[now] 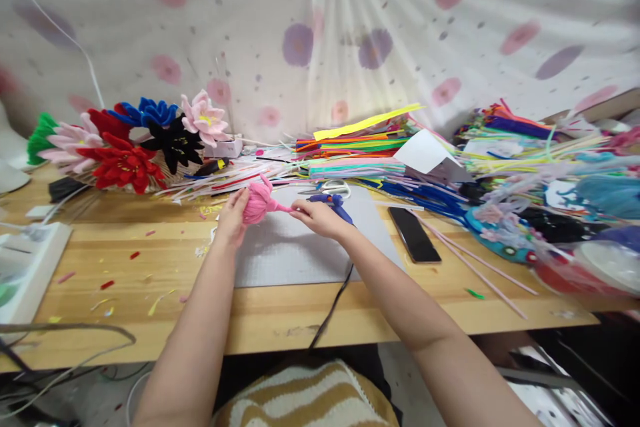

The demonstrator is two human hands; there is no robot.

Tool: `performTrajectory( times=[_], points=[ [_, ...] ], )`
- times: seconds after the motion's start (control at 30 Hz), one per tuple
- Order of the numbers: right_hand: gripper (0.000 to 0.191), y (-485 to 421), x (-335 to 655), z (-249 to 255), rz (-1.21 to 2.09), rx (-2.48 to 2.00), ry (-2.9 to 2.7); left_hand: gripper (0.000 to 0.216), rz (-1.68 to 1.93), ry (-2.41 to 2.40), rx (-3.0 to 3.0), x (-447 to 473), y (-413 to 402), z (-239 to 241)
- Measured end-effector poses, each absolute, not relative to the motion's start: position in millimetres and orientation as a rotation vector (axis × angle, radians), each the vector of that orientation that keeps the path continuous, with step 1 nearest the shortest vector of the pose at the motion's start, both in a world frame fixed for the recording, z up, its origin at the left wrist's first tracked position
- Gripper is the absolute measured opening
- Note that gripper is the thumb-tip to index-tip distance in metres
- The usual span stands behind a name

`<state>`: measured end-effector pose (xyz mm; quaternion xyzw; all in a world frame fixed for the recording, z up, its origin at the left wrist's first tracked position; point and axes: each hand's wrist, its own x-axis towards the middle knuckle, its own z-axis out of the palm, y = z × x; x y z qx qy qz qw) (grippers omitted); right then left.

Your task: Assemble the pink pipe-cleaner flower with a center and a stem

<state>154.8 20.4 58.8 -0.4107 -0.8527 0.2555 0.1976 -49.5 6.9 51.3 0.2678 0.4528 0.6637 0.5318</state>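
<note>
Left hand (232, 219) is cupping the pink flower (258, 203), right hand (319, 217) is pinching its stem (281, 207), seemingly shaping it, the next move probably wanting light pressure.

Pink flower (259, 205): left side partly covered by fingers of the left hand (232, 221). Stem (281, 207): end hidden in fingers of the right hand (319, 219). Blue glue gun (343, 213), just beyond the right fingers: partly hidden. White power strip (46, 265), well left of the left fingers: cut by the left edge. Scraps (107, 285), left of the same fingers: too small to identify.
</note>
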Motion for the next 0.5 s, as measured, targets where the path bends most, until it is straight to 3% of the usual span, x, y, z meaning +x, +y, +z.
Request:
performTrajectory(
  times=[0.13,0.3,0.5],
  points=[
    [0.027,20.7,161.5,55.4,0.744,-1.125,-2.410,0.057,1.657,1.191,0.618,-45.7,10.2,50.6],
    [0.026,19.7,168.6,48.3,0.576,-1.247,-2.303,0.060,1.427,1.167,0.713,-47.7,14.0,59.8],
    [0.025,14.9,181.4,40.4,0.495,-1.253,-2.327,0.046,1.403,1.179,0.804,-25.3,25.1,60.5]
  ],
)
